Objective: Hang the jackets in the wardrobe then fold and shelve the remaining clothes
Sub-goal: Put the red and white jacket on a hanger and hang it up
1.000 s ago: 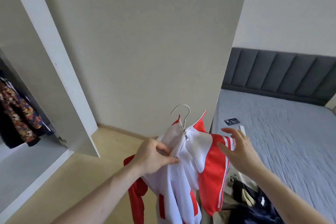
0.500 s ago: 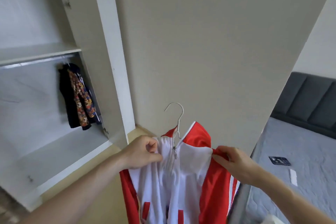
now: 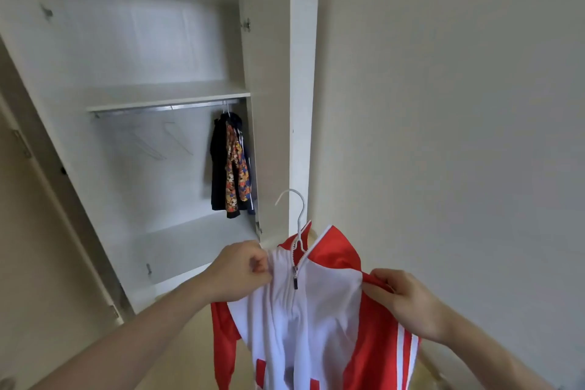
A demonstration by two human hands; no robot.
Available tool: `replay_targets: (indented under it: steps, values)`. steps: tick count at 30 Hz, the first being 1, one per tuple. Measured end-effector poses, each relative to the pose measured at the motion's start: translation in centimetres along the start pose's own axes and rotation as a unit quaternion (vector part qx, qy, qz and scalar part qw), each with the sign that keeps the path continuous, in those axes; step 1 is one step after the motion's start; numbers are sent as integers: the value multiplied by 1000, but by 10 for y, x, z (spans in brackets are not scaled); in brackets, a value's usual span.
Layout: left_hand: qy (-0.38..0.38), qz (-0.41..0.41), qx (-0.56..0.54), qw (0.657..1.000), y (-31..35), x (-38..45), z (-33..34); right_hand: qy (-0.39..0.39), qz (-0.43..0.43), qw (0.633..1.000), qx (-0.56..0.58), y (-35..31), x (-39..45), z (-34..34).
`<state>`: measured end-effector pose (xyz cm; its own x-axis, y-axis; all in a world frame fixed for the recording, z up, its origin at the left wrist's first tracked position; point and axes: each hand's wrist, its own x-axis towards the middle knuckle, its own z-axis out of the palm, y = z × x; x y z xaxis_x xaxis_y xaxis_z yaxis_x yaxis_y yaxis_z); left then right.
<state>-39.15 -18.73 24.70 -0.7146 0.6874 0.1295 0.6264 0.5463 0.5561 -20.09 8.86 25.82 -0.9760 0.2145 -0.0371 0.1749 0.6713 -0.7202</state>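
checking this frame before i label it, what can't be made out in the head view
- Hanger: only the hook shows; the red and white jacket covers its shoulders.
- Jacket's lower part: cut off by the bottom edge.
- Left hand and right hand: fingertips buried in the fabric they grip.
- Hanging clothes on the wardrobe rail: bunched together, so their number is unclear.
- Empty hangers on the rail: faint, count unclear.

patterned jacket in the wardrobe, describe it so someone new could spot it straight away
Look in the open wardrobe, under its shelf, along the rail to the right end. Clothes hang bunched there; the patterned jacket is the one with orange and multicoloured print, between darker garments.
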Motion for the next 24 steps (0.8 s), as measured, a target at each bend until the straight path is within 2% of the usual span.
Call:
replay_targets:
  steps: [3,10,24]
  values:
    - [24,-33,4,999,-34,18,-22,-4,-10,1000,3,-16,44,15]
    - [25,-74,-4,997,-125,64,-77,-6,-17,1000,6,-55,146,52]
    - [62,-85,-17,994,-248,149,-148,-13,20,995,100,-103,321,113]
